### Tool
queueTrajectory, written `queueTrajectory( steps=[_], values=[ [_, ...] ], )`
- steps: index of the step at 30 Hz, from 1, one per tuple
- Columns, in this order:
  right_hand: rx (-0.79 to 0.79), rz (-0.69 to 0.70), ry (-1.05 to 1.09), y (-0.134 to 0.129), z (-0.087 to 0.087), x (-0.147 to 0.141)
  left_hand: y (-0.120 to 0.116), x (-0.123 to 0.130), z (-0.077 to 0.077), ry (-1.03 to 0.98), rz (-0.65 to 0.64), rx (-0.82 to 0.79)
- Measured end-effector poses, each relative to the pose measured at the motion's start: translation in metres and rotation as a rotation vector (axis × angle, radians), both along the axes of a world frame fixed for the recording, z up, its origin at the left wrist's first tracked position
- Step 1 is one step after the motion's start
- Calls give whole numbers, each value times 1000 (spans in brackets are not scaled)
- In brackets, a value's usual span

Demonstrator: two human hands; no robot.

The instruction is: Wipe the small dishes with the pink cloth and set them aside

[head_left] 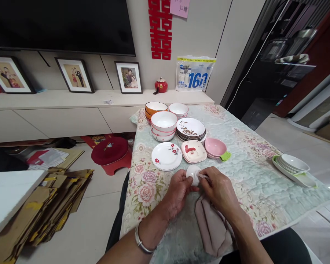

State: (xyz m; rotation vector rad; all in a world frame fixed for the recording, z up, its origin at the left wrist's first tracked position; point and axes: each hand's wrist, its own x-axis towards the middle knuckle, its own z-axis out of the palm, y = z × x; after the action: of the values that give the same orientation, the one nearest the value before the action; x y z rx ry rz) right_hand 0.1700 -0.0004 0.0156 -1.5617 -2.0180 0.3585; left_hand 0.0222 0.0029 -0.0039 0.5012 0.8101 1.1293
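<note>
My left hand [178, 192] holds a small white dish [193, 172] by its left edge, just above the table. My right hand [218, 190] presses a beige cloth [213, 227] against the dish's right side, and the cloth hangs down over the near table edge. Right beyond the dish lie a white plate with red flowers [166, 156], a cream square dish with a red mark [194, 151] and pink bowls [215, 147] with a green handle.
Stacked white and orange bowls [164, 123] and a stack of flowered plates [190, 129] stand farther back on the flowered tablecloth [244, 146]. White and green dishes [293, 165] sit at the right edge. A red stool [111, 154] and flattened cardboard [41, 209] lie on the floor to the left.
</note>
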Motion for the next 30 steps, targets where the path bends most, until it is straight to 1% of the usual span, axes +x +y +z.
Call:
queueTrajectory(
  steps=[2,4,7,10,13,16,18,21,23,25,27,30],
  values=[
    [-68,16,7,-3,3,-1,0,0,0,-8,10,3],
    [-98,46,76,-4,4,-3,1,0,-1,-20,-9,10],
    [-37,54,152,-1,3,-6,1,-1,-2,-25,-49,18],
    [30,-6,110,2,0,-4,1,-1,-1,-14,-34,15],
    [-18,-44,46,1,2,-2,1,0,1,-5,-11,8],
    [-93,9,38,-3,6,-3,1,0,1,-18,6,9],
    [-107,51,78,-5,8,-6,1,0,1,-33,-19,14],
    [-43,63,108,-4,8,-8,0,0,2,-34,-49,21],
    [28,32,82,-2,6,-7,0,0,3,-23,-34,24],
    [61,-10,44,-1,4,-4,0,0,4,-18,-11,23],
    [28,-23,14,-2,5,-3,0,0,4,-22,5,23],
    [-63,19,28,-5,8,-4,0,0,4,-36,7,24]
  ],
)
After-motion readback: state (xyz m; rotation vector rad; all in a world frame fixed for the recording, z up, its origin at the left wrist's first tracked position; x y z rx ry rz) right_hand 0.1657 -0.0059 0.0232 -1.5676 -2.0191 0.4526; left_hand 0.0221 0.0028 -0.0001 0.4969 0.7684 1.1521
